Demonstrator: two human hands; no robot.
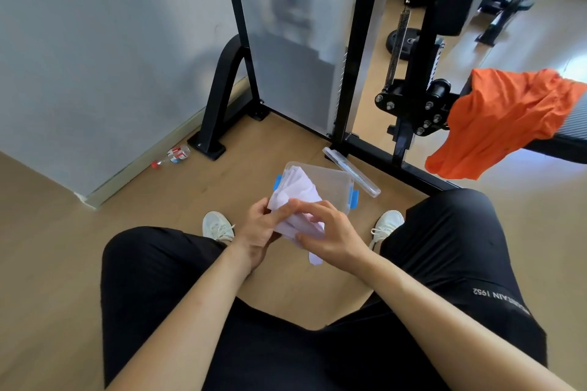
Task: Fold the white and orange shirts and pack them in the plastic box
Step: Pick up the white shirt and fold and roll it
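The white shirt (297,197), bunched into a bundle, hangs over the near rim of the clear plastic box (333,182), which stands on the floor between my feet and has blue clips. My left hand (259,230) grips the bundle's left side from below. My right hand (330,236) holds its lower right part, fingers curled over the cloth. A tail of the shirt dangles below my right hand. The orange shirt (502,120) lies crumpled over the end of a black bench at the right.
The box's clear lid (351,176) leans on the floor beside a black gym machine frame (352,73). A plastic bottle (173,157) lies by the wall at the left. My knees (444,232) flank the box. Weights sit at the back right.
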